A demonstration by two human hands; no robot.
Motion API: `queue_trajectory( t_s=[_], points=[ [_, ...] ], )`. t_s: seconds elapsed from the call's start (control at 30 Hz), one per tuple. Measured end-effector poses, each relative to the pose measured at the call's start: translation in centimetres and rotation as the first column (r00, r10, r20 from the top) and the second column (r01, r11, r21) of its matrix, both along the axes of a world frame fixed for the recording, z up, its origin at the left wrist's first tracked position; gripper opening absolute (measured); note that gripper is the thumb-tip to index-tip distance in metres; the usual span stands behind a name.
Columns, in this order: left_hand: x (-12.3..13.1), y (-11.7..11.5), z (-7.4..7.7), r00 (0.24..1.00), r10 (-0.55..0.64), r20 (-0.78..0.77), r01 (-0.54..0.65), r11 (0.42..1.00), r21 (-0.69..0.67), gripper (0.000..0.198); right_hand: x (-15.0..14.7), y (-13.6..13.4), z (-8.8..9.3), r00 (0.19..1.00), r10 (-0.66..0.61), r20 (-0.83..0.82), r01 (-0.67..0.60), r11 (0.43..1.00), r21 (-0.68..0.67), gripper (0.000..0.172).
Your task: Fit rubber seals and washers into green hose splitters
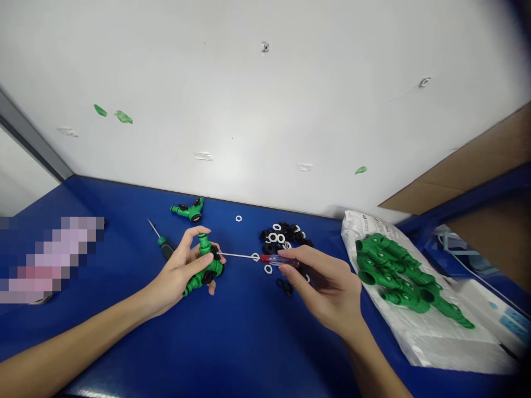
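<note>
My left hand [186, 262] grips a green Y-shaped hose connector [204, 276] with black valve knobs, holding it above the blue table. In my right hand [323, 284] is a screwdriver [276, 260] with a clear purple and red handle. Its thin shaft points left, and the tip meets the connector near a black knob by my left thumb; whether it sits in a screw is too small to tell. Behind my left hand lies a similar green connector [189, 211]. A second screwdriver [164, 244], dark green and black, lies partly hidden by that hand.
Black parts and white rings [280, 235] are heaped beyond my right hand, with one white ring [238, 219] apart. Several green connector bodies [398, 271] lie on a white plastic bag [423, 345] at right. A white wall [249, 110] rises behind the blue table [232, 348].
</note>
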State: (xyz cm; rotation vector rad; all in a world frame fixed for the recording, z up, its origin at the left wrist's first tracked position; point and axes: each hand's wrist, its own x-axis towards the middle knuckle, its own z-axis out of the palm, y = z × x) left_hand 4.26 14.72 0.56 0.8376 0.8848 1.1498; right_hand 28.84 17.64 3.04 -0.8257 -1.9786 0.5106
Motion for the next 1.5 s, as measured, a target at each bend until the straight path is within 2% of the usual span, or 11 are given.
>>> queue_trajectory(
  t_s=[0.43,0.63,0.77,0.87,1.0,1.13,1.27,1.37,1.5],
  points=[
    [0.0,-0.1,0.1,1.000,0.011,0.020,-0.011,1.000,-0.009,0.038,-0.1,0.0,0.1,1.000,-0.005,0.004,0.005,1.000,0.018,0.019],
    [-0.2,0.1,-0.6,1.000,-0.005,-0.018,0.006,0.999,0.045,0.038,-0.1,-0.1,0.3,0.999,0.029,0.041,-0.030,0.999,0.039,0.022],
    [-0.1,-0.1,-0.8,0.998,-0.018,-0.056,0.022,0.997,0.073,0.036,-0.2,-0.3,0.5,0.988,-0.071,0.135,0.056,0.992,0.110,0.009],
    [0.1,-0.4,-0.6,0.996,-0.027,-0.082,0.031,0.998,0.053,0.035,-0.5,-0.3,0.1,0.968,-0.169,0.184,0.136,0.975,0.175,0.019],
    [0.3,-0.5,-0.8,0.995,-0.044,-0.089,0.047,0.999,0.025,0.034,-0.9,-0.5,-0.4,0.970,-0.195,0.148,0.176,0.976,0.131,0.015],
    [0.2,-0.4,-1.0,0.994,-0.036,-0.106,0.036,0.999,-0.001,0.035,-0.9,-0.8,-0.5,0.988,-0.133,0.078,0.126,0.988,0.091,0.007],
    [-0.1,-0.2,-1.2,0.993,-0.008,-0.121,0.009,1.000,0.008,0.036,-0.8,-0.7,-0.2,0.990,-0.065,0.124,0.061,0.998,0.035,0.016],
    [-0.3,-0.1,-1.4,0.992,-0.024,-0.121,0.027,0.999,0.028,0.035,-0.8,-0.6,-0.3,0.975,-0.110,0.191,0.109,0.994,0.013,0.010],
    [-0.4,-0.1,-1.4,0.990,-0.065,-0.126,0.067,0.998,0.015,0.032,-1.0,-0.5,-0.7,0.973,-0.152,0.172,0.155,0.988,-0.002,0.015]
  ],
)
